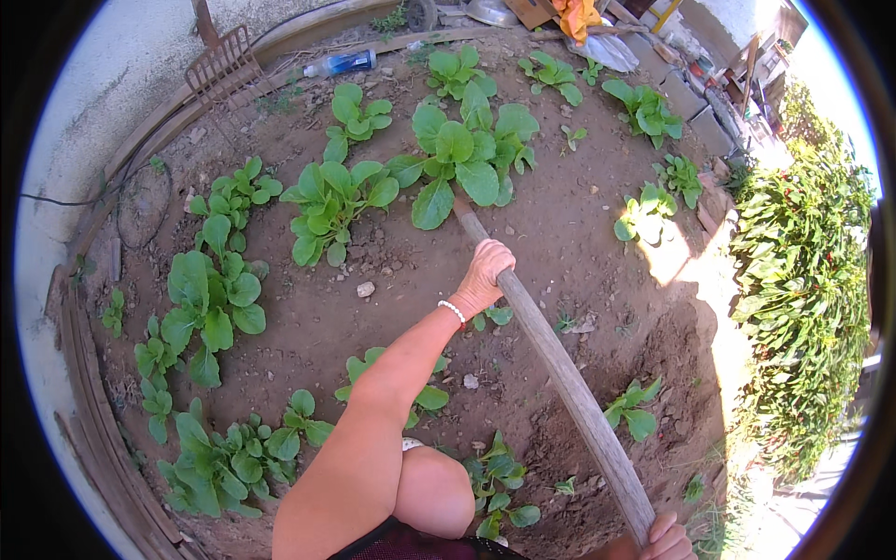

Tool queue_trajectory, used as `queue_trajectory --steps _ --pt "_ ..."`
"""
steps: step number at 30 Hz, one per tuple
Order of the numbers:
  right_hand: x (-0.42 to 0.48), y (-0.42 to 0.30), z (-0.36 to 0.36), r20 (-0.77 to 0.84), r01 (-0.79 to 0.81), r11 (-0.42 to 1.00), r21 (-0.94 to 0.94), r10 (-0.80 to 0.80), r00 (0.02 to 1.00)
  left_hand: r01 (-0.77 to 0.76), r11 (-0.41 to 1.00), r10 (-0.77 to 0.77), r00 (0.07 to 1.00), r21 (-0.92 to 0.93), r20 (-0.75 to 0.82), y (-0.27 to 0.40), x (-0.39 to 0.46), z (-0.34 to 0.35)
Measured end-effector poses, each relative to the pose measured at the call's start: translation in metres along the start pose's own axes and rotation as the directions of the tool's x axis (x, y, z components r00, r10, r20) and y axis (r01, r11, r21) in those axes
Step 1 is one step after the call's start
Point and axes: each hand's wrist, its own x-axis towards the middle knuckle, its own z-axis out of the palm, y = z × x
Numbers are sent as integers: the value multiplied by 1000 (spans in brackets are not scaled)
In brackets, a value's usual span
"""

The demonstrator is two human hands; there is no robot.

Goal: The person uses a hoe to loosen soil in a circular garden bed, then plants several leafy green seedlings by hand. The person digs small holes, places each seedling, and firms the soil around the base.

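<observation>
My left hand (486, 264), with a white bead bracelet at the wrist, grips a long wooden tool handle (567, 374) partway along its far half. At the lower right, my right hand (668, 537) holds the near end of the same handle. The handle slants away to the upper left, and its far end goes beneath a large leafy green plant (462, 150). Those leaves hide the tool's head, so its kind cannot be told. Another leafy plant (336, 206) grows just left of it. Bare brown soil (420, 294) surrounds both.
More leafy plants (210, 301) line the left side. A garden fork (227, 70) leans by the wall, near a plastic bottle (341, 64). Boards (105, 420) edge the bed. Concrete blocks (689, 105) and a dense pepper bush (798, 301) border the right. My knee (434, 493) is below.
</observation>
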Motion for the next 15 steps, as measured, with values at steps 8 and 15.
queue_trajectory --steps 8,15 --pt "-36 -15 -75 150 -65 827 -558 177 973 -42 998 42 999 47 20 7 -25 15" --pt "-49 -34 -68 -139 -92 870 -484 27 990 -72 995 72 997 69 0 33 -28 15"
